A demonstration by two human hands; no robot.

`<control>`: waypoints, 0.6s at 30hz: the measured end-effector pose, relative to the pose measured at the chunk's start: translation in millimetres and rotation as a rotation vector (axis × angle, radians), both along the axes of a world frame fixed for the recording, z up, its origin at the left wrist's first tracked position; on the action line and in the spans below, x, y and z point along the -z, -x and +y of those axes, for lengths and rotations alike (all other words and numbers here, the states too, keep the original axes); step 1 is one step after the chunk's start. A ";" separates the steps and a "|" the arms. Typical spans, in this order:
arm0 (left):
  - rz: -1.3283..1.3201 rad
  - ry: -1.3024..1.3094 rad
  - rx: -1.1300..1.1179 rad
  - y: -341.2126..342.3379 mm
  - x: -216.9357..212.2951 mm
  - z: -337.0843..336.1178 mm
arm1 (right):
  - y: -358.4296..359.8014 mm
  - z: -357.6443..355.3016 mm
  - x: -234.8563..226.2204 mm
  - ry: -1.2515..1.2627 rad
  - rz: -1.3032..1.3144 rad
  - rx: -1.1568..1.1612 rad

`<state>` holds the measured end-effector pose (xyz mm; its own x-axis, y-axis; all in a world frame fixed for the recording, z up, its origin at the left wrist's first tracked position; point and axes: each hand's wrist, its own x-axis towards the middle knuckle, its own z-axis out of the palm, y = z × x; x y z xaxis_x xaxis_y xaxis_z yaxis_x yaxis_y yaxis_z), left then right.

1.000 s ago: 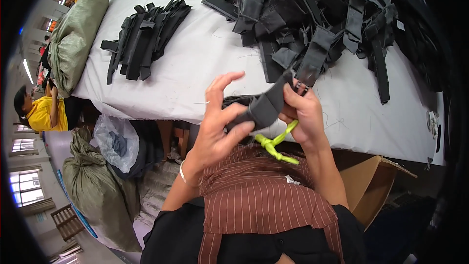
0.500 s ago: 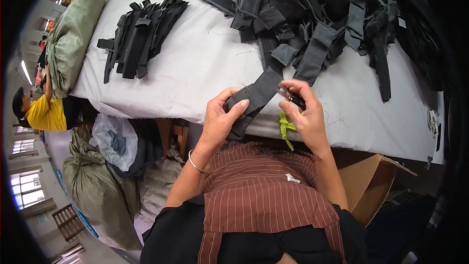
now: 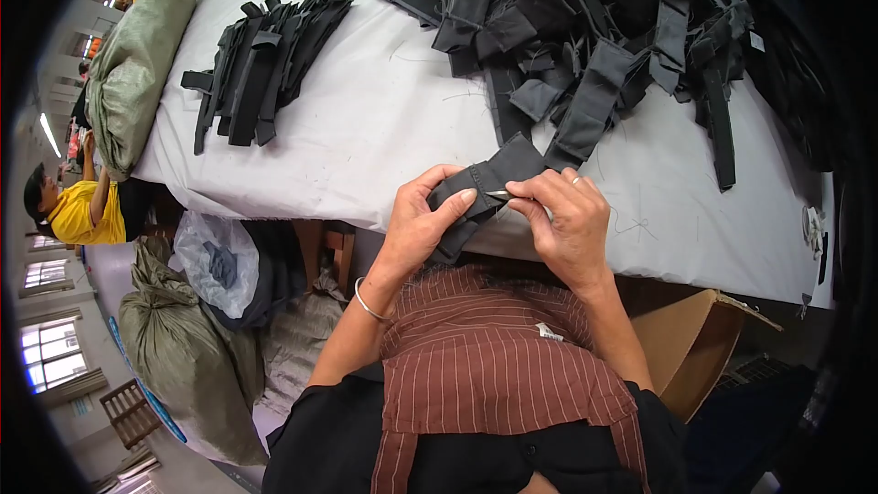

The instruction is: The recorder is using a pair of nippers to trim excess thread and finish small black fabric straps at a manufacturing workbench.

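My left hand [image 3: 418, 213] pinches a black fabric strip [image 3: 515, 163] near the table's front edge, its thumb pressed on the folded, stitched part. From the other side my right hand [image 3: 565, 220] closes on small thread snips, mostly hidden in the palm. The metal tip of the snips [image 3: 498, 193] touches the strip just beside my left thumb, along the stitching. Beyond my hands lies a large loose heap of black fabric strips [image 3: 599, 82]. Farther left, a neater pile of similar strips [image 3: 251, 82] rests on the white-covered table [image 3: 366, 128].
A stuffed green sack [image 3: 142, 73] lies on the table's left edge, near a person in a yellow shirt [image 3: 87, 210]. Below stand another tied sack [image 3: 187, 366] and a clear plastic bag [image 3: 215, 261]. An open cardboard box [image 3: 681, 338] sits under the table at right.
My right hand has turned over and moved in to the strip, bringing the snips' tip onto it. The lime-green tie is now out of sight. My left hand keeps its hold.
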<state>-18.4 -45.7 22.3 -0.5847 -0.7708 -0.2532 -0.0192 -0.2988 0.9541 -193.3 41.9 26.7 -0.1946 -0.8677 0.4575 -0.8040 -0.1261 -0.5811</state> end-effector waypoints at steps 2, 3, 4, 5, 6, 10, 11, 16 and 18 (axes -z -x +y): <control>-0.011 0.001 0.020 0.3 0.3 -0.3 | 0.0 0.7 -0.9 0.009 -0.024 0.026; -0.011 0.002 0.018 0.2 0.7 -0.4 | -0.3 0.4 -1.4 0.023 -0.049 0.049; -0.005 0.011 0.023 0.5 1.1 -0.4 | -0.8 -0.3 -2.6 0.023 -0.048 0.047; 0.001 0.021 0.028 0.5 1.5 -0.4 | -1.5 -1.2 -4.4 0.031 -0.043 0.040; 0.001 0.021 0.027 0.5 1.2 -0.2 | -2.2 -1.9 -5.6 0.039 -0.038 0.033; -0.028 0.078 0.086 -0.5 3.6 -0.6 | -4.5 -6.6 -3.3 0.047 -0.021 -0.007; -0.045 0.141 0.119 -0.9 4.7 -0.9 | -4.7 -7.4 -2.1 0.046 -0.016 0.001; -0.048 0.087 0.121 -0.8 1.9 1.3 | -5.3 -9.1 0.1 0.063 -0.003 0.011; -0.037 0.064 0.115 -0.8 2.3 1.4 | -5.5 -9.2 0.6 0.065 0.000 0.011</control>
